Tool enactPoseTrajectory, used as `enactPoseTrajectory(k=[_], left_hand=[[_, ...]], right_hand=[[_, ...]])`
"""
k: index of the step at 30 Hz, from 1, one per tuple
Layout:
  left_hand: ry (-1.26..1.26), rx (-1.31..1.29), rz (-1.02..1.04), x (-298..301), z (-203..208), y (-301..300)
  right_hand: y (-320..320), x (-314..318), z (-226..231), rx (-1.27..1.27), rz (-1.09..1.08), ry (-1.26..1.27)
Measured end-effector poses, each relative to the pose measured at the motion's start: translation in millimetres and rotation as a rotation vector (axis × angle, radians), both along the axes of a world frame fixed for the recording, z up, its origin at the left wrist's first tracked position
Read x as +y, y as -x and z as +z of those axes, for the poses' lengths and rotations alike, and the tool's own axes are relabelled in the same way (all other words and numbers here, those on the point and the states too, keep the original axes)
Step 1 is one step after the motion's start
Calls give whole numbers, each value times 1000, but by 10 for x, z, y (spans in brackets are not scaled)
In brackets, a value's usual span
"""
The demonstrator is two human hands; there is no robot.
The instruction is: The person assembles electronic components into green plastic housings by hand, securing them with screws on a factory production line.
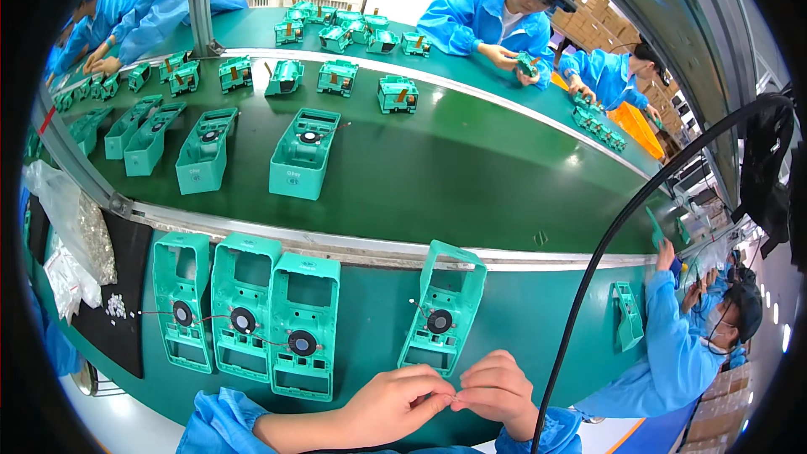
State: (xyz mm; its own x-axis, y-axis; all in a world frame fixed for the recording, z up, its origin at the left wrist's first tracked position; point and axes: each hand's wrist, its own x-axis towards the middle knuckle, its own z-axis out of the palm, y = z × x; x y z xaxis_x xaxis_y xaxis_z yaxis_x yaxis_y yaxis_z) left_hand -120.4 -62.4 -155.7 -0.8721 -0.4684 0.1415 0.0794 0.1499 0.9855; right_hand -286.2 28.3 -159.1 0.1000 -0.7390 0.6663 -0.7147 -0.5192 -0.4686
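My left hand (pixel 388 406) and my right hand (pixel 502 387) meet at the near edge of the green table. Thumbs and fingers of both are pinched together at one spot; whatever lies between them is too small to make out. Just beyond the fingertips lies a teal plastic housing (pixel 463 292) with a round black fan (pixel 439 321) and a thin wire ending in a small white connector. To the left, three similar housings (pixel 308 311) lie side by side, each with a fan (pixel 302 342) and wires.
Small white pieces (pixel 116 306) lie on a black mat (pixel 130 332) at left, beside clear plastic bags (pixel 77 223). Past a metal rail, a dark green conveyor (pixel 437 168) carries teal housings (pixel 299 170) and smaller assemblies. A black cable (pixel 601 248) hangs at right. Co-workers in blue sit around.
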Motion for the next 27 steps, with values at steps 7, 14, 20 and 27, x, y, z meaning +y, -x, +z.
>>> enactPoseTrajectory(k=[7, 14, 20, 27], left_hand=[[13, -148, -238, -134, 46, -4], [-54, -145, -186, -78, 34, 15], [-122, -77, -170, -109, -19, -40], [-221, -174, -156, -105, -67, -53]], right_hand=[[85, -3, 48, 175, 100, -70], [78, -2, 25, 53, 71, -176], [-56, -11, -56, -176, 61, -202], [-54, -12, 11, 125, -6, -48]])
